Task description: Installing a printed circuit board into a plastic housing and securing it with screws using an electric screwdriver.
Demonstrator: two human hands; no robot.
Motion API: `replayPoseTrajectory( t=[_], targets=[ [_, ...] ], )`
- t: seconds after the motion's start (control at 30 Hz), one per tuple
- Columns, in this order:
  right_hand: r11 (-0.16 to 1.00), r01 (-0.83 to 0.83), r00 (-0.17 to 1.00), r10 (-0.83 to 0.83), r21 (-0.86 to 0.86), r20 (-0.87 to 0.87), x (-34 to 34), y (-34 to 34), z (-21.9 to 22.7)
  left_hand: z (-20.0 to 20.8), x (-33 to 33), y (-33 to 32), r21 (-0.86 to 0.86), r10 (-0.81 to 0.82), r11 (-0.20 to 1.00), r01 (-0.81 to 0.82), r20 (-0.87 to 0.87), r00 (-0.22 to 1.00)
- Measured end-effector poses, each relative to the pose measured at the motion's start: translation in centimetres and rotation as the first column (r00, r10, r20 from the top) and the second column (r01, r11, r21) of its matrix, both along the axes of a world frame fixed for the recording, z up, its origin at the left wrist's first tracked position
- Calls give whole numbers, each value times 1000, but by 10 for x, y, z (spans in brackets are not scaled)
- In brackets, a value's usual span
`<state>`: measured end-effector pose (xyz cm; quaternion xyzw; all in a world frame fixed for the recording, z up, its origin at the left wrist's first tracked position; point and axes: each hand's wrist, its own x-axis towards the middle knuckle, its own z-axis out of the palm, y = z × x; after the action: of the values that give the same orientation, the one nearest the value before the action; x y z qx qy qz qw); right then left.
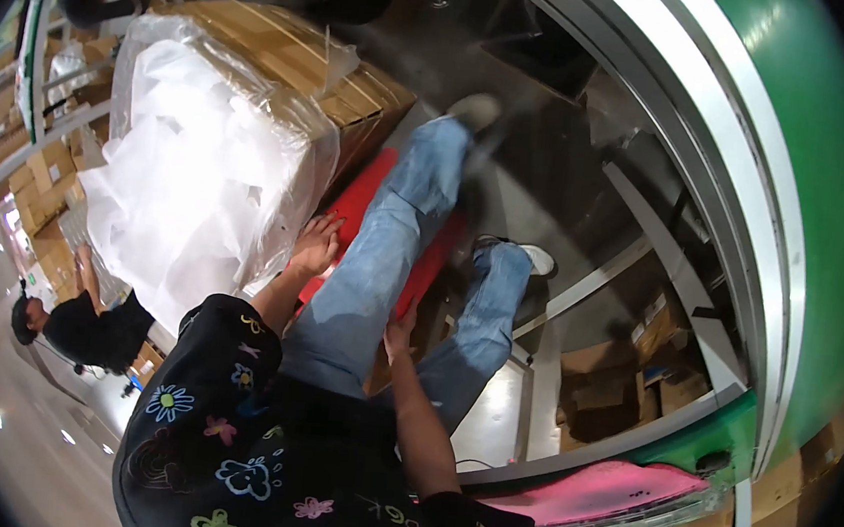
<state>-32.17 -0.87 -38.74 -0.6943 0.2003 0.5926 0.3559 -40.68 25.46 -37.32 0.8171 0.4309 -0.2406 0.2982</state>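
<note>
A red stool-like object (361, 198) lies between my hands, mostly covered by my jeans-clad leg, so its full shape is hidden. My left hand (317, 242) rests at its left edge, fingers bent over the red surface, right beside a plastic-lined carton. At the opposite edge, beneath my thigh, my right hand (399, 334) is closed on the red object; its fingers are partly hidden. White translucent sheeting (184, 172) bulges out of the large carton (361, 98) to my left.
A grey metal frame (677, 276) stands at the right, with open cartons (603, 380) inside it. Beyond it curves a green panel (829, 199), and a pink sheet (593, 489) lies at lower right. Another person in black (100, 328) works at the far left near stacked boxes (43, 175).
</note>
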Motion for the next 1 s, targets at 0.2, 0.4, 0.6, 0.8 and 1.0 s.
replayPoseTrajectory(
  t=[0.2,0.4,0.6,0.8,1.0],
  targets=[
    [881,-246,962,272,-404,7,7,60,18,-72,-96,6,1,-348,934,358,227,909],
    [863,-279,959,227,-422,-169,15,72,22,-91,-115,8,-460,171,883,-94,128,977],
    [928,-256,932,162,-271,-324,30,65,16,-82,-108,52,-521,643,544,-658,-245,726],
    [782,-340,838,505,-523,210,95,118,-22,15,79,81,-297,626,780,-551,372,685],
    [934,-264,208,297,-239,932,263,276,-117,19,276,79,-368,380,916,-159,671,636]
  ],
)
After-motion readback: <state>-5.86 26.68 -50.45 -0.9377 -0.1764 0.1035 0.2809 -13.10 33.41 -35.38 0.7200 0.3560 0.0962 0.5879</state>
